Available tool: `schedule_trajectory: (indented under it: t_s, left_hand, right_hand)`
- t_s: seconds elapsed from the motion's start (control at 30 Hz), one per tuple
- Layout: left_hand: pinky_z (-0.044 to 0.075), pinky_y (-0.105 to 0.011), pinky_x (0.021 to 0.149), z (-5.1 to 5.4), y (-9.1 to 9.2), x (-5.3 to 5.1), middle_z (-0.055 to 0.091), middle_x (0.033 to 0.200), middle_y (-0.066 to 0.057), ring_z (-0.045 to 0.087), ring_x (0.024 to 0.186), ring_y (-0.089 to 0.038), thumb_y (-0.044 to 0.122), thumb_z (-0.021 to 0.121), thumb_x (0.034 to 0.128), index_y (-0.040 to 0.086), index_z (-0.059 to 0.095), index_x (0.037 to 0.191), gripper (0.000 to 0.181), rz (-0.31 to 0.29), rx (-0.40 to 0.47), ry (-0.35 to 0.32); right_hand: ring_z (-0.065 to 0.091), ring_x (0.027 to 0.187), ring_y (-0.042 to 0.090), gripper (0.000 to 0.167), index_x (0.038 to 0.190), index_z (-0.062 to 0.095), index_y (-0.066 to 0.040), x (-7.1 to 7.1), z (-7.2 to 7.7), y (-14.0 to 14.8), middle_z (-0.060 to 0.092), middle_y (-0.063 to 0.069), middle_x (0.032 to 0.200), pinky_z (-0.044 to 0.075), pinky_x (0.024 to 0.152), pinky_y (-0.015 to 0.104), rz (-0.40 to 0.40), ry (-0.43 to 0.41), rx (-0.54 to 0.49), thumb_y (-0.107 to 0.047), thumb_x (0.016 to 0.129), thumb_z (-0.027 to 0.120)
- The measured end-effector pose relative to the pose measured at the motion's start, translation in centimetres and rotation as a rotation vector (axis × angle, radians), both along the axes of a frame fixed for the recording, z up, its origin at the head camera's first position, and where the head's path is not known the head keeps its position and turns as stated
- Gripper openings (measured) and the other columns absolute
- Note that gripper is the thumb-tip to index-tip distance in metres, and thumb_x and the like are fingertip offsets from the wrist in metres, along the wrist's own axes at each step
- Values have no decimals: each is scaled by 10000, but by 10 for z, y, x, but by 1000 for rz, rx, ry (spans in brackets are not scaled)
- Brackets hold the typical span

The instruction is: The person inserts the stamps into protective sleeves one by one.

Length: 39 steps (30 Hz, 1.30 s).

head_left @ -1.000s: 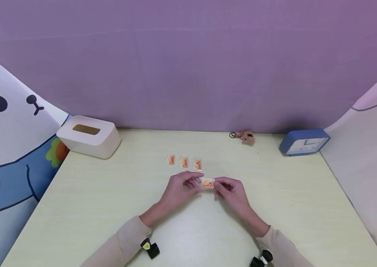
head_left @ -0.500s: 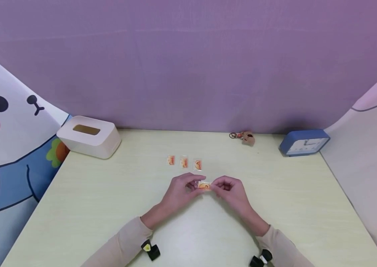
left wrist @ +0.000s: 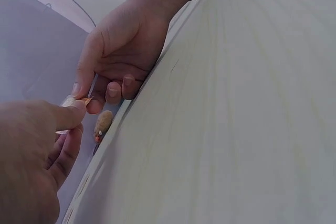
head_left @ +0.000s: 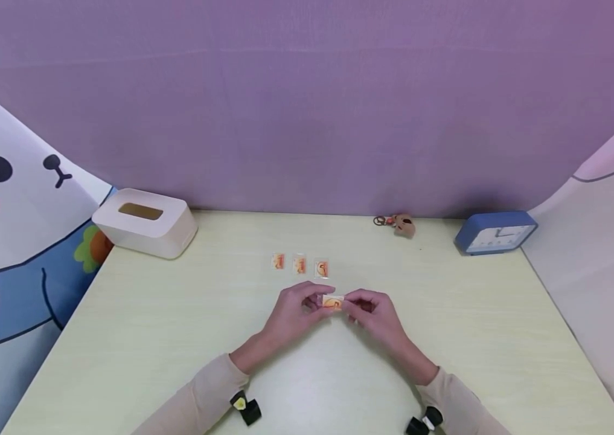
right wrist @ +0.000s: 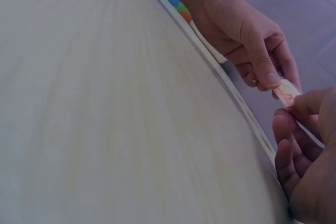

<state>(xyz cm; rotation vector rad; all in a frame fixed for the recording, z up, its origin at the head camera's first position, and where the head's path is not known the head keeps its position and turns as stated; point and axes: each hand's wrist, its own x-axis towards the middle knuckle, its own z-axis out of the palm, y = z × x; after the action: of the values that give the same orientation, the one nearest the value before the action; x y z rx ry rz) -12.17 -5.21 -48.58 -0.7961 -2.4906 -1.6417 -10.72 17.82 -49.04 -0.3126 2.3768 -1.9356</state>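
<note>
Between my two hands is a small flat orange-and-white packet (head_left: 332, 302), held above the table. My left hand (head_left: 298, 308) pinches its left end between thumb and fingers. At the right end, the thumb and index finger of my right hand (head_left: 376, 314) grip it. The right wrist view shows the packet (right wrist: 286, 93) spanning the two pinches, while the left wrist view has it mostly covered by fingers. Beyond my hands, three similar small packets lie in a slanting row: a left one (head_left: 278, 261), a middle one (head_left: 299, 264) and a right one (head_left: 321, 267).
A white tissue box (head_left: 146, 223) stands at the table's back left. Near the back edge lies a brown keychain figure (head_left: 404, 225) with a ring. A blue clock (head_left: 495, 232) stands at the back right. The pale table (head_left: 176, 314) meets a purple backdrop (head_left: 307, 121).
The packet has shifted slightly left and toward me, and my right thumb and index finger have moved left with it. Over the last half second, almost nothing has moved.
</note>
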Motion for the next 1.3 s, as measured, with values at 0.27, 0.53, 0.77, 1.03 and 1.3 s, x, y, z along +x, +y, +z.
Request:
schedule_trajectory:
  t_s: [0.27,0.53,0.77,1.03,1.3]
  left_hand:
    - [614,-277,786,-2,-2,-1,787,1022,-28,707,880,-122,97,771,1054,57,828,1171,136,35,-17,33]
    - [544,-247,721,-4,-4,1,780,948,12,633,802,-70,100,797,1035,90,844,1038,49,45,-78,9]
    - [558,-249,738,-6,-5,4,787,956,14,640,811,-67,123,780,1052,77,841,1073,79,6,-53,-69]
    - [585,-258,768,-9,-16,11,782,974,20,672,838,-86,125,759,1066,81,823,1133,103,19,-37,-149]
    - [582,-260,777,-11,-22,18,763,978,59,666,850,-94,154,738,1086,101,820,1153,118,13,-51,-159]
  right_hand:
    - [665,618,125,93,1049,753,97,-1,4,-7,732,186,811,506,571,202,-115,-93,-57,5,1044,738]
    - [604,690,127,61,1046,782,40,-4,6,-10,711,171,861,490,606,200,-170,-28,-31,-16,1037,760]
    - [581,696,118,71,1070,794,39,-15,11,-10,699,170,862,478,615,199,-175,60,-45,-12,1034,759]
    - [598,766,131,91,1101,836,-19,-46,12,2,770,133,946,495,666,202,-148,189,92,-49,1026,793]
    - [636,791,146,117,1123,852,-30,-77,9,11,803,90,960,518,700,222,-110,247,269,-41,1016,806]
